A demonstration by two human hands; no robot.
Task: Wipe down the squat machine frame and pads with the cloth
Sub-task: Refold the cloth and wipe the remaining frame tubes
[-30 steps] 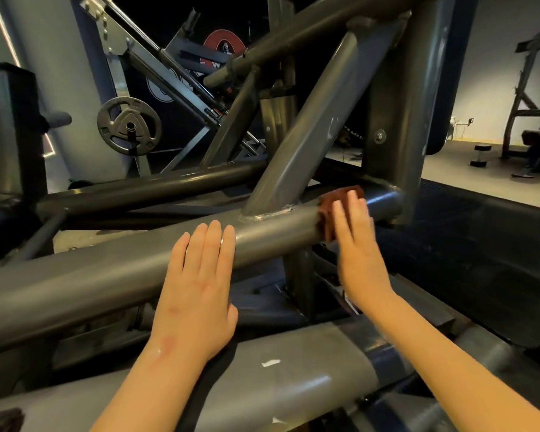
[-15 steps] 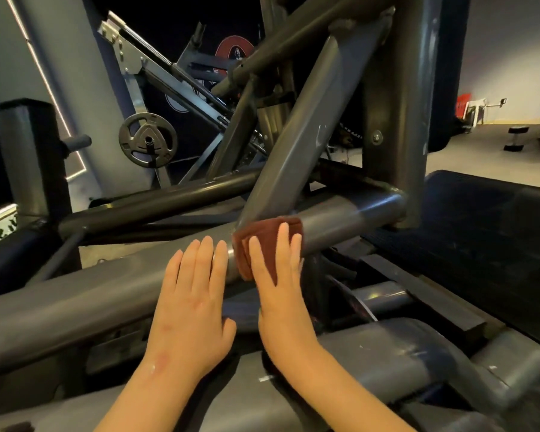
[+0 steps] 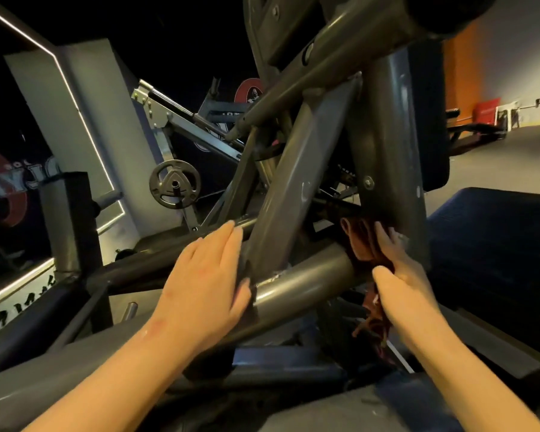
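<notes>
Fingers [image 3: 229, 236] of the left hand [image 3: 203, 275] lie straight and together on the grey frame tube [image 3: 306, 280], just bracing. Right hand [image 3: 401, 277] grips the maroon cloth [image 3: 360, 244], bunched past its fingertips [image 3: 382, 233] at the tube-upright joint. Frame wipe underway, I'd say; next needs dragging cloth up the upright post [image 3: 387, 169].
</notes>
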